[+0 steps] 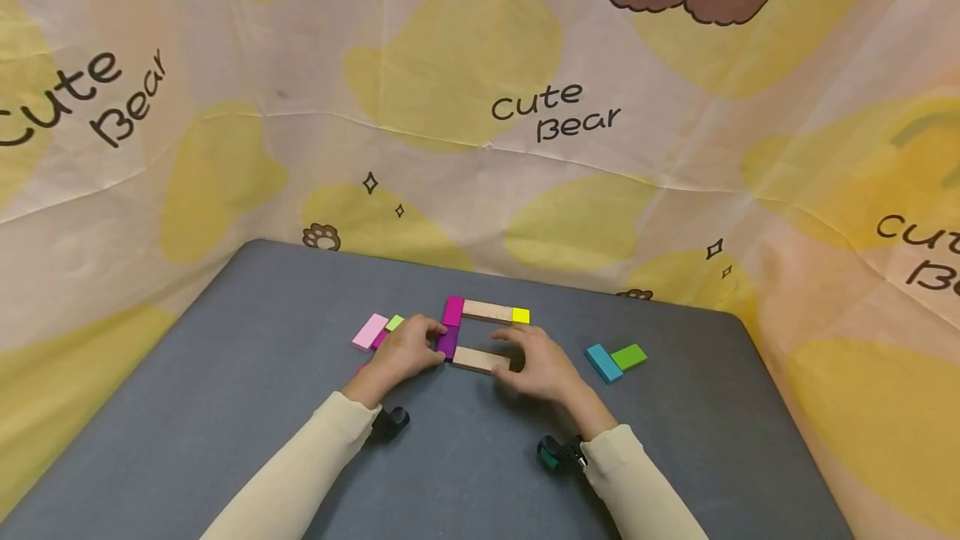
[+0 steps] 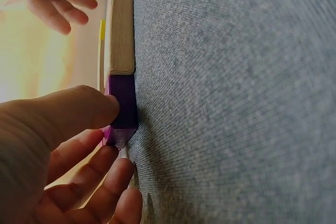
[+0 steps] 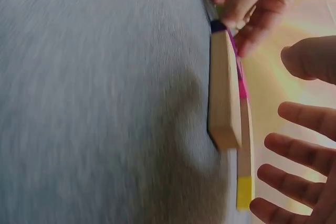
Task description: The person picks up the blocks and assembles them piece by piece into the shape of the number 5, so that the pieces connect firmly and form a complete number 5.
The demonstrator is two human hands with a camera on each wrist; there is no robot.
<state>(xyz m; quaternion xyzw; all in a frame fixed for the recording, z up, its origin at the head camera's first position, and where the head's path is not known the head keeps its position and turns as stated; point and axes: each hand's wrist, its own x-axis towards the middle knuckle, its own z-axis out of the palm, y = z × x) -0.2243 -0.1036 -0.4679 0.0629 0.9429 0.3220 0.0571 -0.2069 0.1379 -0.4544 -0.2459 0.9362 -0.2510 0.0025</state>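
Note:
My left hand (image 1: pixel 408 348) pinches the purple block (image 2: pixel 122 100) between thumb and fingers, where it lies on the grey cloth. A magenta block (image 1: pixel 453 311) continues the line behind it. From the purple block a plain wooden block (image 1: pixel 476 359) runs to the right; a second wooden block (image 1: pixel 487 310) runs parallel behind, with a yellow block (image 1: pixel 521 316) at its right end. Together they form a shape open on the right. Beside the front wooden block's right end hovers my right hand (image 1: pixel 542 363), fingers spread and holding nothing in the right wrist view (image 3: pixel 304 156).
Left of the left hand lie a pink block (image 1: pixel 370 331) and a lime block (image 1: pixel 394 322), with other blocks partly hidden by that hand. A blue block (image 1: pixel 603 362) touches a green block (image 1: pixel 629 357) at right. Printed fabric (image 1: pixel 450 65) hangs behind the table (image 1: pixel 247 415).

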